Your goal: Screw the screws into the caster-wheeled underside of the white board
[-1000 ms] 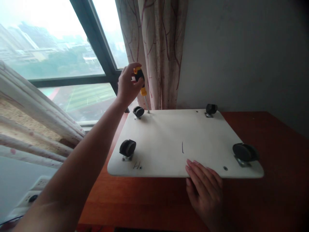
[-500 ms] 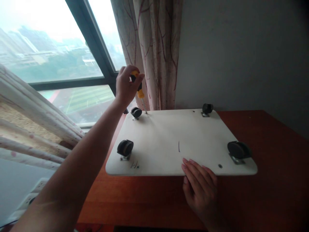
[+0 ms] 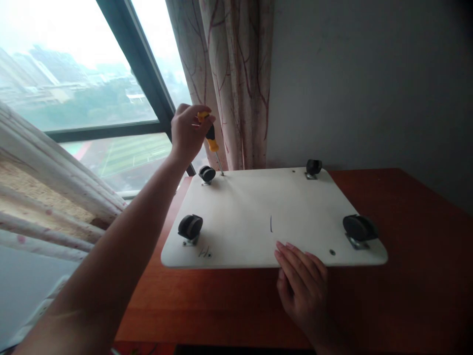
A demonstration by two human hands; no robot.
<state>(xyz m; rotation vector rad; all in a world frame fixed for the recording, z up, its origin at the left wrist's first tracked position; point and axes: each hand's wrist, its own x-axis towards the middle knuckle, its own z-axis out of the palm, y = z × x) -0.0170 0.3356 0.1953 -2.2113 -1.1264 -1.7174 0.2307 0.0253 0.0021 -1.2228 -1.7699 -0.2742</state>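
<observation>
A white board (image 3: pixel 251 207) lies flat with several black caster wheels facing up near its corners. My left hand (image 3: pixel 190 130) is closed around the yellow and black handle of a screwdriver (image 3: pixel 212 140). The screwdriver's tip meets the board at a small screw spot by the far edge, just right of the far-left caster (image 3: pixel 207 173). With fingers stretched out, my right hand (image 3: pixel 303 281) rests on the board's near edge, left of a small round fitting (image 3: pixel 332 252). Nothing is held in it.
Beneath the board is a reddish-brown wooden table (image 3: pixel 207 305). A patterned curtain (image 3: pixel 236 88) hangs behind the far-left corner, beside a window with a dark frame (image 3: pixel 111 130). The near-right caster (image 3: pixel 358 228) stands up from the board.
The view has shifted slightly, moving the board a little left in the picture. My left hand's fingers have turned slightly on the screwdriver handle. My right hand stays on the near edge.
</observation>
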